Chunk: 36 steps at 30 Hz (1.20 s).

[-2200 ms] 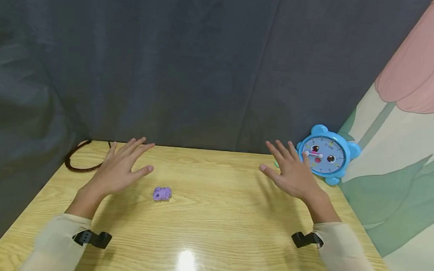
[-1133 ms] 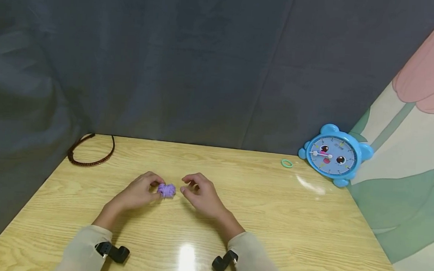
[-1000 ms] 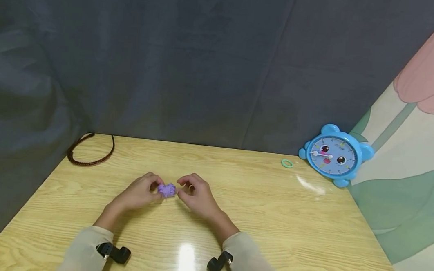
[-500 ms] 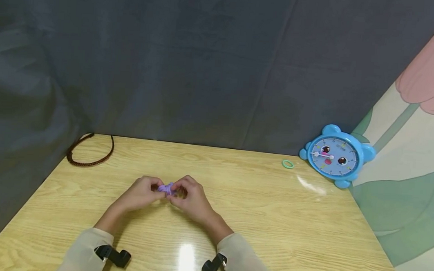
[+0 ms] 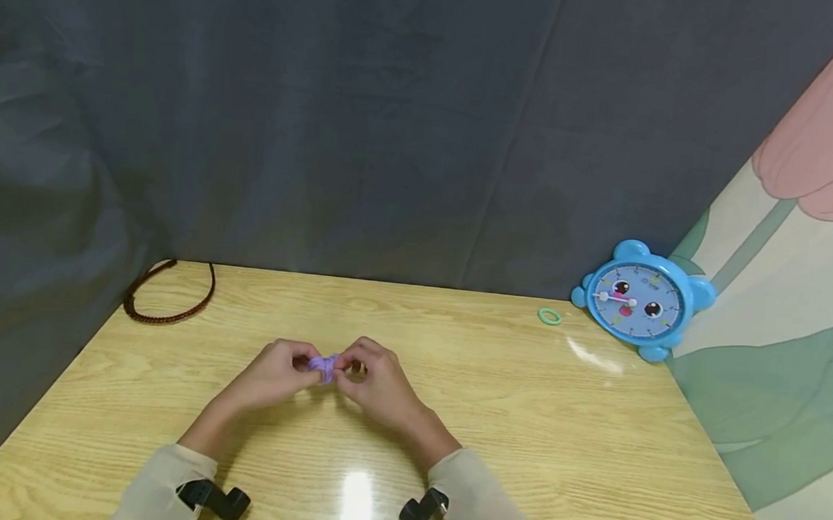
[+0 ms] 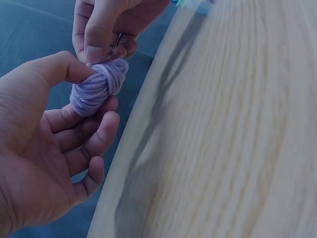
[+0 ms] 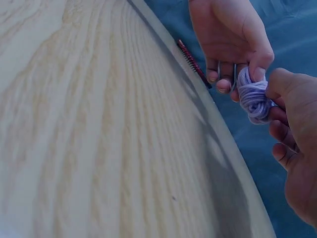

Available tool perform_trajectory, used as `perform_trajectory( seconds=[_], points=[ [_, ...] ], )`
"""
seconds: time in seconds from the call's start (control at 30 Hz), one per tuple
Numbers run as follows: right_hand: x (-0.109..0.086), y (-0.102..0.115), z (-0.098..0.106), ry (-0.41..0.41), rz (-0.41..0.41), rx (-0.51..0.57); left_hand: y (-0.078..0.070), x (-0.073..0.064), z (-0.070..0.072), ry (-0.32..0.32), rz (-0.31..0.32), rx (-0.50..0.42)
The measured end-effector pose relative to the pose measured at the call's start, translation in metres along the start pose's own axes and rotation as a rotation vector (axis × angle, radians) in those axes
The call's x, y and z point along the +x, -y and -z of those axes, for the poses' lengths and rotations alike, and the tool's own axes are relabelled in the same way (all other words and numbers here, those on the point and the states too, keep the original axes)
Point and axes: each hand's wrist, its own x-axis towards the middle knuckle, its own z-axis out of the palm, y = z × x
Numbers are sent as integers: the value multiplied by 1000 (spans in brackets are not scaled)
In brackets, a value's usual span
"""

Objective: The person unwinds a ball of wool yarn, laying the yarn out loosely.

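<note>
Above a pale yellow wood-grain tabletop (image 5: 556,424), near the middle of the head view's lower half, a short, plump bundle of lilac yarn (image 6: 96,88) is held between two bare hands. Its strands are thick and matte, with a soft, rope-like twist. Several turns lie side by side in neat ridges across its middle, drawing the bundle in like a belt, while rounded loops bulge out at the end. From the right wrist the windings look closely packed at the waist and more tangled toward the lower end, where the loops curl over one another. The colour reads as bright purple from the head and as a cooler, greyish lilac from both wrists.

The left hand (image 5: 274,374) pinches the bundle's left end, thumb on one side and fingers on the other. The right hand (image 5: 379,384) pinches the opposite end between thumb and fingertips; the two hands almost meet over the yarn.

Toward the back left of the tabletop lies a dark brown, braided open hoop (image 5: 162,320). Well apart, on the right, a thin mint-green ring (image 5: 550,323) lies near a blue, bear-shaped plastic clock (image 5: 637,299), which leans at the back corner.
</note>
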Motion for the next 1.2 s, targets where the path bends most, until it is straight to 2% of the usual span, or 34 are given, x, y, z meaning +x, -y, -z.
perform_trajectory(
  seconds=[0.27,0.5,0.73,0.93,1.2],
  points=[
    [-7,1,17,-61,-10,112,-9,-2,0,30,-50,-8],
    [-14,-7,40,-104,-128,126,-18,-6,3,57,-74,-21],
    [-25,-14,65,-102,-238,142,-21,-6,8,30,-99,-18],
    [-38,-16,82,-116,-230,107,-22,-7,14,16,-113,11],
    [-49,-23,103,-163,-216,73,-21,-10,23,37,-118,14]
  ],
)
